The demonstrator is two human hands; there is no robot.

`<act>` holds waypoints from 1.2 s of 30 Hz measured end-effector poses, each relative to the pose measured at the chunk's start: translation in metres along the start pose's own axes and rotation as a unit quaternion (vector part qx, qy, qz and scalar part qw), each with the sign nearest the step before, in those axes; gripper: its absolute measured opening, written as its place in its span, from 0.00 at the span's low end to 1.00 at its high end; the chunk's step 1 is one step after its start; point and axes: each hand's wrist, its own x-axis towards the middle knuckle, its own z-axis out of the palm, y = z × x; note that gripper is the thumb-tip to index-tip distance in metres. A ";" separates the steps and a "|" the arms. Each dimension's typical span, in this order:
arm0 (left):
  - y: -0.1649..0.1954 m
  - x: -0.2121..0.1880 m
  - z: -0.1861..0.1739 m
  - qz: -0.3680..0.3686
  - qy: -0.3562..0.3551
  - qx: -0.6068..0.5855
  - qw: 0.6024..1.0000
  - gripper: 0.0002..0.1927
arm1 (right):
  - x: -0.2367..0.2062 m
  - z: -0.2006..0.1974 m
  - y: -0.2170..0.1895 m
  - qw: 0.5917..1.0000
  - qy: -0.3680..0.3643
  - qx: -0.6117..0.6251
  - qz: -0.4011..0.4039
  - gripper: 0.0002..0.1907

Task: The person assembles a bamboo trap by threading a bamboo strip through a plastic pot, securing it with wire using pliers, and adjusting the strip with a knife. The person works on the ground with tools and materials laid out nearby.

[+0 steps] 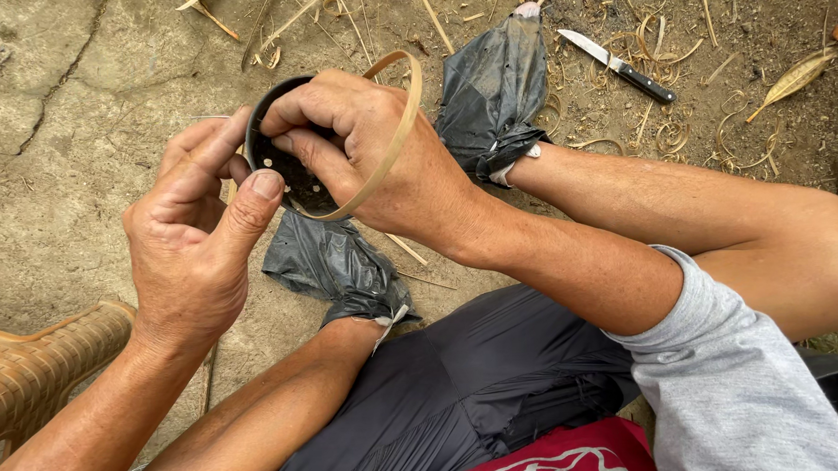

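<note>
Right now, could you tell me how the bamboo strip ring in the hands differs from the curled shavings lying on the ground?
The bamboo strip ring is one wide, smooth loop, while the curled shavings are thin, tight, irregular coils. The ring is held up at the right hand, around a dark round container; the shavings lie scattered on the dirt near a knife. The left hand touches the container's rim. Both look like the same pale tan material.

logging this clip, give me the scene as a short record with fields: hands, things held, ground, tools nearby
left hand: left hand pinches the rim of a black cup with holes in it
right hand: right hand grips the cup from above, a thin bamboo strip looped round it
ground: bare dirt strewn with curled shavings
tools nearby: knife lying on the dirt, apart from both hands
feet: wrapped in dark plastic bags
</note>
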 end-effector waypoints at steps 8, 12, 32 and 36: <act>0.001 -0.001 0.001 0.008 0.003 0.042 0.999 0.23 | -0.003 0.001 0.001 1.000 0.001 0.013 0.009 0.06; 0.002 -0.003 0.003 -0.018 0.009 0.062 0.998 0.24 | -0.003 0.004 0.001 0.999 0.003 -0.030 -0.032 0.05; -0.002 0.001 0.004 0.004 -0.015 -0.014 1.000 0.32 | -0.006 0.005 0.002 0.998 0.028 0.042 0.042 0.04; -0.004 0.001 0.006 -0.007 -0.014 -0.048 0.999 0.35 | -0.007 0.007 0.003 0.996 0.034 0.046 0.066 0.04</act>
